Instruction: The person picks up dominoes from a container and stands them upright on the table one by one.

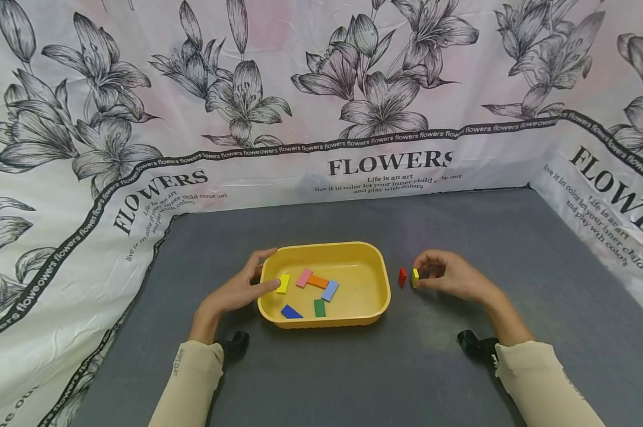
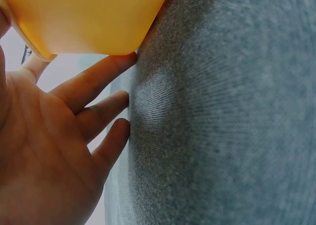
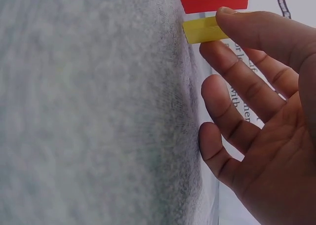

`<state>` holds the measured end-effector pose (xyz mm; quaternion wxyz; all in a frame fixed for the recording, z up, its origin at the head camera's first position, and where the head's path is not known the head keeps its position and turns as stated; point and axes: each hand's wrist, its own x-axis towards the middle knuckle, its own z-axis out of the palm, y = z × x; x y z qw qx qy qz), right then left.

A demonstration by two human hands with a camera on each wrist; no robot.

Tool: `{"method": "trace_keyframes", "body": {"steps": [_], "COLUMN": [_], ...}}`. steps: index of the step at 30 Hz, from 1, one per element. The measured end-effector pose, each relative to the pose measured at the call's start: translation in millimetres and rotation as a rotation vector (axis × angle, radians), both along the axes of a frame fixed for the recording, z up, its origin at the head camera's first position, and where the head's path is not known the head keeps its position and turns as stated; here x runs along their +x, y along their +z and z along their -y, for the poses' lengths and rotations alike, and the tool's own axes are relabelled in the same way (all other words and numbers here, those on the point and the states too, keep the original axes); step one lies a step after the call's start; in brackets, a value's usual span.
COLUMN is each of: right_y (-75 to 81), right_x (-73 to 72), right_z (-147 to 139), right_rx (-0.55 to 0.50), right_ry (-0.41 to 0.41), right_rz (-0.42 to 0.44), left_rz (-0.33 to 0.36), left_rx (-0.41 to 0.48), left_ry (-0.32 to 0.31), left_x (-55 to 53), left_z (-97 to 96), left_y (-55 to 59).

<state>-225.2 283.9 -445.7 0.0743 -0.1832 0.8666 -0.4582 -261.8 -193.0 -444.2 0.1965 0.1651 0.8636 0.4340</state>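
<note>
A shallow yellow plastic tray [image 1: 353,267] sits on the table, and my left hand [image 1: 242,287] holds it by the left rim. In the left wrist view the other fingers of the left hand [image 2: 54,131] spread below the tray wall [image 2: 94,22], their tips at the cloth. To the right of the tray, my right hand [image 1: 455,276] pinches a small yellow block [image 1: 414,277] between thumb and index finger. This yellow block [image 3: 202,30] stands upright on the table, a small gap from an upright red block [image 1: 403,277]. The remaining right fingers are loosely bent.
Inside the tray lie a yellow block [image 1: 283,283], a pink block [image 1: 304,278], an orange block [image 1: 317,281], a light blue block [image 1: 330,290], a green block [image 1: 320,308] and a dark blue block [image 1: 291,312]. Flower-printed cloth [image 1: 268,178] borders the grey table [image 1: 353,379].
</note>
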Motion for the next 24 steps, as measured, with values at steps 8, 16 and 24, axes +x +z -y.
{"method": "trace_keyframes", "body": {"steps": [8, 16, 24], "right_y": [2.1, 1.8, 0.9], "right_x": [1.2, 1.3, 1.1], "right_z": [1.3, 1.1, 3.1], "right_rx": [0.019, 0.055, 0.079], "right_ry": [-0.008, -0.012, -0.022], "right_rz": [-0.001, -0.019, -0.041], "left_rz": [0.000, 0.000, -0.008], "left_rx": [0.002, 0.013, 0.014], "left_ry": [0.002, -0.010, -0.012], "left_x": [1.0, 0.5, 0.0], "left_z": [0.0, -1.0, 0.1], "left_y": [1.0, 1.4, 0.5]}}
